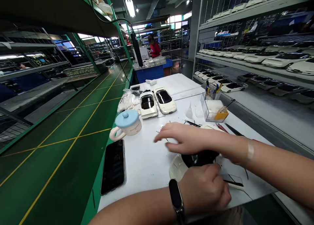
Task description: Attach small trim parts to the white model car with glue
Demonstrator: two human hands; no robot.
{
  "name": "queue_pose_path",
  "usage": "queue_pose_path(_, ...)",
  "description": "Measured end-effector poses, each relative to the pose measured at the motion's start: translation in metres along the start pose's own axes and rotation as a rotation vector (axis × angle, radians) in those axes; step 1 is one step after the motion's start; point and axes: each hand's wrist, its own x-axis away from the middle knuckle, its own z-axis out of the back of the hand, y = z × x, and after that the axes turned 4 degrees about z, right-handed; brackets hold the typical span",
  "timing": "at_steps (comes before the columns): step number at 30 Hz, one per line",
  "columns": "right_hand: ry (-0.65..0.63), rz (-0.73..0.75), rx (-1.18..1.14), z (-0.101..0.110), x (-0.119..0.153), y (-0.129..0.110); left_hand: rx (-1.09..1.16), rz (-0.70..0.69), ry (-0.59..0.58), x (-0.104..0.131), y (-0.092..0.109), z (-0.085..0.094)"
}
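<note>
On the table (139,166), a white toy car (188,162) lies close by, looking light, hard and slippery, so its sides seem best to hold. The left hand (203,187) curls at it, hold hidden; the right hand (185,136) hangs above, fingers spread, seemingly holding nothing.

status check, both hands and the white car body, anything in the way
Left hand curled at white car body, hold unclear. Right hand open, palm down. Hands partly hide the white car body.
</note>
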Motion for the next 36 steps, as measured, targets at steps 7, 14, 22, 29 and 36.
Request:
queue_pose_path(7, 0.549, -0.516, 0.186, 0.000, 0.204, -0.010, 0.451, 0.354, -0.159, -0.009, 0.000, 0.017)
queue_pose_path(14, 0.501, -0.673, 0.443, -0.056, 0.277, -0.002, 0.785, 0.656, -0.299, -0.021, -0.001, 0.027)
queue_pose_path(22, 0.483, -0.624, 0.501, -0.055, 0.250, 0.011, 0.707, 0.684, -0.390, -0.025, -0.002, 0.033)
queue_pose_path(29, 0.357, -0.501, 0.525, -0.045, 0.226, 0.024, 0.749, 0.754, -0.447, -0.028, -0.006, 0.038)
queue_pose_path(36, 0.375, -0.528, 0.544, -0.044, 0.231, 0.029, 0.683, 0.801, -0.510, -0.030, -0.006, 0.043)
